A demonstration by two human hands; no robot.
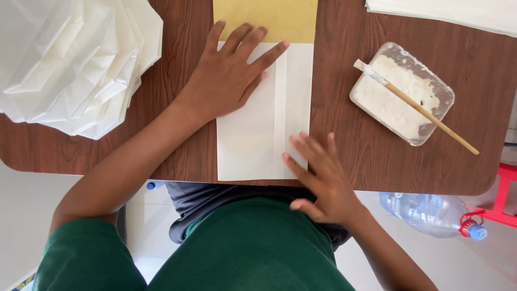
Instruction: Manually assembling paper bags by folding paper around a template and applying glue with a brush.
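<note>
The left hand presses flat, fingers spread, on the folded white paper while the right hand, open too, touches its lower right edge on the brown table

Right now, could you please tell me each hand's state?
Left hand: open, flat on the folded white paper sheet.
Right hand: open, fingertips on it.

shirt: green, short sleeves | lower wear: dark grey | hands: bare, no rings
</note>
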